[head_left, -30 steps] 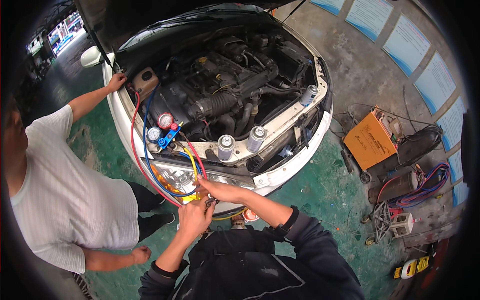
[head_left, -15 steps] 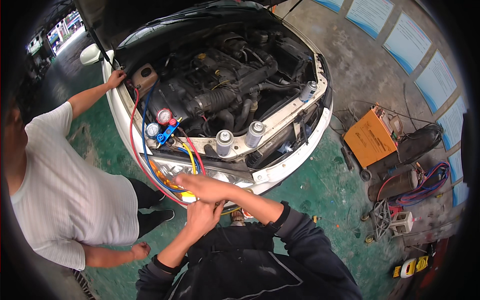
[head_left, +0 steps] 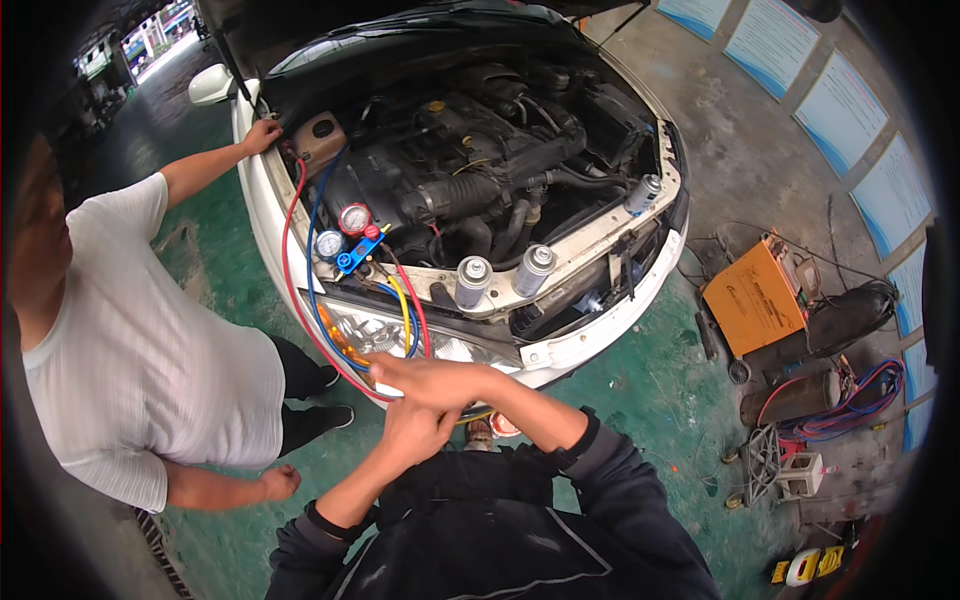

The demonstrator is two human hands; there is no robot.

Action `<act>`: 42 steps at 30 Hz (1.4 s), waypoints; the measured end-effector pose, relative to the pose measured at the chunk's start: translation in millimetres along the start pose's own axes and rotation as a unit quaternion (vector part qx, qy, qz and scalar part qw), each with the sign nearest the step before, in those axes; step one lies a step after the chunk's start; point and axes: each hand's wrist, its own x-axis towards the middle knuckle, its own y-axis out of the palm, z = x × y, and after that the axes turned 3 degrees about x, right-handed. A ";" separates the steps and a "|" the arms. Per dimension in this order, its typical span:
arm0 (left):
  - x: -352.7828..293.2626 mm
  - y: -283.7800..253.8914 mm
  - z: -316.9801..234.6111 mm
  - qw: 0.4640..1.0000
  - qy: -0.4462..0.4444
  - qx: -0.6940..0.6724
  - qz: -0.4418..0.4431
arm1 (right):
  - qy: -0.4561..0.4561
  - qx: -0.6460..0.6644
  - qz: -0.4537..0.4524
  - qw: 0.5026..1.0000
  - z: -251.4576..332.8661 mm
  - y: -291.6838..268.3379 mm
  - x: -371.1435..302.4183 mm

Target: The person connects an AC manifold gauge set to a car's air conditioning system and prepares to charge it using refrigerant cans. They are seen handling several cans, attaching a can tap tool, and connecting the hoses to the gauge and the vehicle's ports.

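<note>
Smooth, rubbery, faintly glossy on the hoses point(head_left: 405, 310) beyond the fingers point(head_left: 392, 372); shiny like clear plastic on the headlight point(head_left: 465, 350) ahead. Farther past the fingers, metallic with a sheen on the cans point(head_left: 473, 283), matt and ribbed on the plastic duct point(head_left: 460, 195); behind the fingers, matt, clothlike on the sleeves point(head_left: 625, 470).

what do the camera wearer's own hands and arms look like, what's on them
The left hand and right hand are bare, without gloves. The left sleeve and right sleeve are dark, near black, and stop partway along the forearms, ending in black cuffs. The forearms are bare beyond the cuffs.
</note>
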 end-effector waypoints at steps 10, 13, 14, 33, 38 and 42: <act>10.1 -35.1 -17.8 0.995 -0.072 0.005 0.066 | 0.043 0.174 -0.254 0.951 -38.9 -0.2 -12.4; -0.6 -4.3 -2.2 0.996 -0.053 -0.017 0.065 | 0.030 0.045 -0.143 0.988 -12.6 3.0 1.8; -4.1 10.9 10.5 0.999 -0.021 -0.042 0.004 | 0.005 -0.082 -0.077 0.994 3.4 7.1 3.1; -3.2 -14.4 14.0 0.998 -0.056 -0.028 -0.020 | -0.047 -0.408 -0.199 0.890 1.9 29.0 -29.4; 10.5 -31.2 -10.9 0.995 -0.092 -0.008 0.031 | 0.017 -0.209 -0.339 0.917 -54.6 7.2 -30.0; 10.4 -17.0 -19.6 0.996 -0.063 0.015 0.063 | 0.051 0.145 -0.097 0.983 -41.7 -8.4 -12.2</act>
